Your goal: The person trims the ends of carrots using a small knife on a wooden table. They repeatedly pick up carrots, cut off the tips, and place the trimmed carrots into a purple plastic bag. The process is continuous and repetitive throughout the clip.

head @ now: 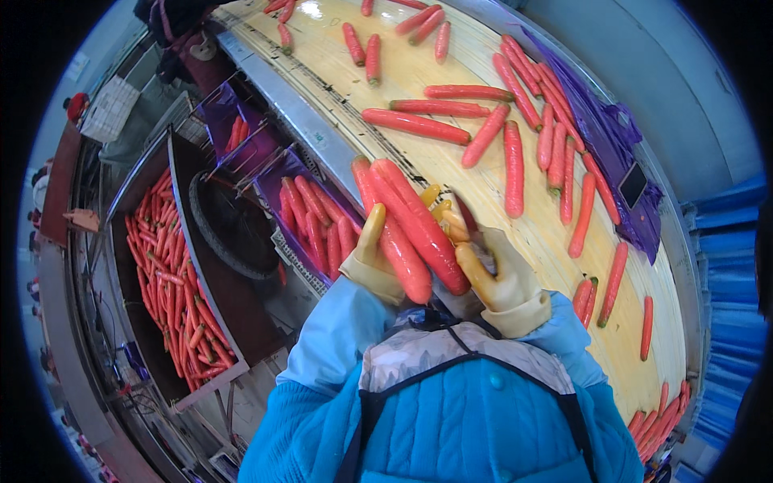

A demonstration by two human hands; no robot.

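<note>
Both my hands wear cream and yellow rubber gloves. My left hand (374,259) holds several large, wet carrots (413,226) from the left side, with the thumb along them. On their right, my right hand (495,271) has its fingers bent and its thumb near the lower end of the carrots; whether it grips one is unclear. The carrots lie slanted in front of my chest, over the near edge of the conveyor belt (465,72). To the left, a purple-lined crate (290,166) of carrots stands against the metal edge.
Loose carrots (416,125) lie scattered on the belt. A purple plastic bag (604,139) with a phone (633,185) on it lies at the far rim. At left are a big bin (175,136) of carrots, a dark wheel (211,235) and another purple-lined basket (220,111). A person (175,42) stands at the upper left.
</note>
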